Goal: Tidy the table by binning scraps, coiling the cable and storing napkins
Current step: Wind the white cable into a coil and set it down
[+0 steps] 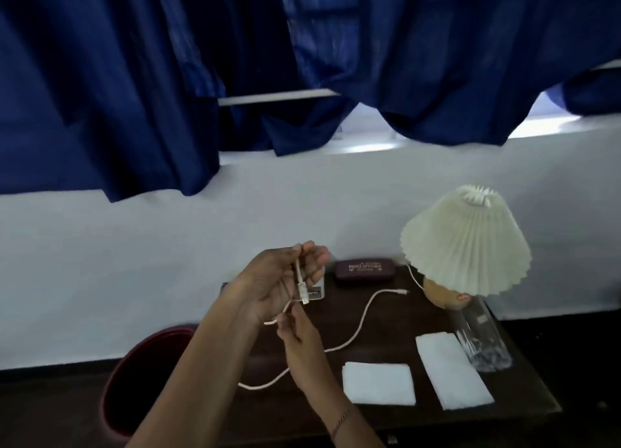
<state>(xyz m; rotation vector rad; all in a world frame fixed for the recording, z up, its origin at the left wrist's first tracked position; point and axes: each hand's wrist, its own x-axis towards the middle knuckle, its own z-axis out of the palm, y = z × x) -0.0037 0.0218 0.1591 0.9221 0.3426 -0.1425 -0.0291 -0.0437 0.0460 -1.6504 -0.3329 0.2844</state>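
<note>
Dark tabletop [386, 316] under blue curtains [134, 78]: the left hand [279, 286], half curled, pinches one plug end of the white cable [363, 316] upright. Just below, the right hand [299, 336] nips the cord between fingertips. Winding even loops around the left fingers, keeping slack off the lamp [467, 242], looks wisest. Two napkins [379, 382] lie flat; a red bin [148, 373] stands alongside.

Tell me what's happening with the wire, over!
Left hand holds the cable plug end up. Right hand pinches it just below. Rest trails loose across the table. Two napkins still out.
</note>
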